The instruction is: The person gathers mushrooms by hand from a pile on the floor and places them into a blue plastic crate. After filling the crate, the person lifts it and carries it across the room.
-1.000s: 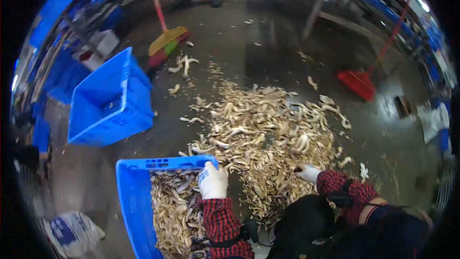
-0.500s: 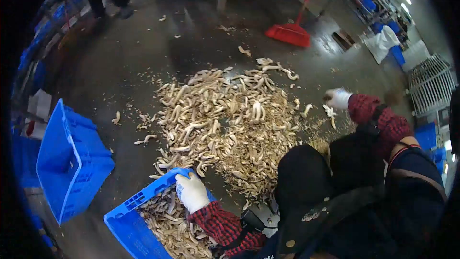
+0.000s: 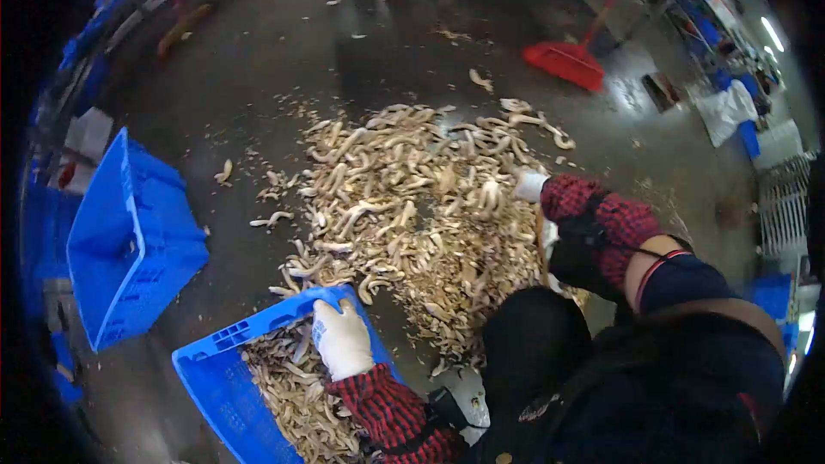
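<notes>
Spread over the floor lies a heap of pale, curved, finger-long pieces (image 3: 404, 180), mixed with smaller bits. My left hand (image 3: 342, 339), in a white glove, grips the near blue crate (image 3: 206, 369) at its upper rim. That crate leans at an angle and holds many similar pieces (image 3: 301, 395). My right hand (image 3: 530, 185), also gloved, reaches to the right edge of the heap. Its fingertips are smeared among the pieces, and whether it holds any does not show.
Another blue crate (image 3: 168, 241) stands tilted at the left. A red broom (image 3: 565, 64) rests on the floor beyond the heap, with a white sack (image 3: 729, 112) farther right. A metal rack (image 3: 784, 206) is at the right. A person's legs show at the top left.
My right hand has swung left from the bare floor to the heap's edge. My left hand has stayed on the crate rim. The view has shifted slightly.
</notes>
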The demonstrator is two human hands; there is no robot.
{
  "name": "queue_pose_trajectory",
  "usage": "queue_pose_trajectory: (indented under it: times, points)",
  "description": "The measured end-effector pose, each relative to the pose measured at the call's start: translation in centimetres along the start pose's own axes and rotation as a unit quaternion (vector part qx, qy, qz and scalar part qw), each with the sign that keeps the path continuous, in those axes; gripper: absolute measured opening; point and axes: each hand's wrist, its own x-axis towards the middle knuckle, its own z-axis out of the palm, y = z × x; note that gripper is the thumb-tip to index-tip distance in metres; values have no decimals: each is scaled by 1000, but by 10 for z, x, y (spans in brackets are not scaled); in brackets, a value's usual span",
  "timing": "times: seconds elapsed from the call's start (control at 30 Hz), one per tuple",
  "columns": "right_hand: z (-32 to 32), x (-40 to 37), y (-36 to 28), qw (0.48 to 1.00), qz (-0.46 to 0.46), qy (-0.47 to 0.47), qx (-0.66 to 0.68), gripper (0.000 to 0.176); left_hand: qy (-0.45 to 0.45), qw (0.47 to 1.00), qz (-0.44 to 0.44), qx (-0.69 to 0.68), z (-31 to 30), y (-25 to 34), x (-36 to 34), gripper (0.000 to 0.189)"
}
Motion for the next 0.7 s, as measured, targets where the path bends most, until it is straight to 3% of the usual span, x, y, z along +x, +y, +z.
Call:
queue_pose_trajectory:
  times: [0.1,0.13,0.17,0.23,0.27,0.3,0.37,0.4,0.43,0.47,0.5,0.57,0.6,0.63,0.67,0.7]
  points:
    - [91,66,-5,997,-4,72,8,61,14,1000,10,16,5,-1,1,33]
    - [191,146,76,991,-102,72,-47,54,25,1000,6,16,8,-3,3,32]
    - [179,122,37,995,-27,80,45,44,33,999,3,15,12,-5,4,31]
    - [144,64,-57,953,115,137,246,24,51,999,11,14,11,-2,3,28]
    - [142,60,-63,978,49,96,181,24,48,999,9,15,11,-2,4,27]
    - [138,54,-79,953,50,25,298,31,45,999,9,15,10,-1,4,27]
    - [151,66,-99,899,-151,127,391,29,42,999,-8,11,6,1,3,28]
    - [125,62,-121,885,-351,225,207,28,40,999,-7,2,5,2,2,28]
    - [81,43,-159,798,-519,308,6,28,38,999,-4,-6,4,4,2,29]
    - [51,18,-201,844,-464,192,190,27,24,1000,-12,9,1,6,2,29]
    - [21,-8,-244,846,-384,65,364,26,28,1000,-11,9,1,7,2,29]
    - [-38,-65,-309,744,-508,164,402,21,30,999,-19,10,5,6,1,30]
    - [-48,-95,-342,695,-425,33,579,25,28,999,17,21,9,-3,3,29]
    - [-47,-99,-369,644,-587,209,444,26,108,922,240,-285,52,-40,21,30]
    - [-52,-126,-394,570,-639,211,472,24,124,921,253,-268,61,-49,27,30]
    - [-60,-150,-412,594,-612,77,516,23,123,941,225,-218,52,-41,26,30]
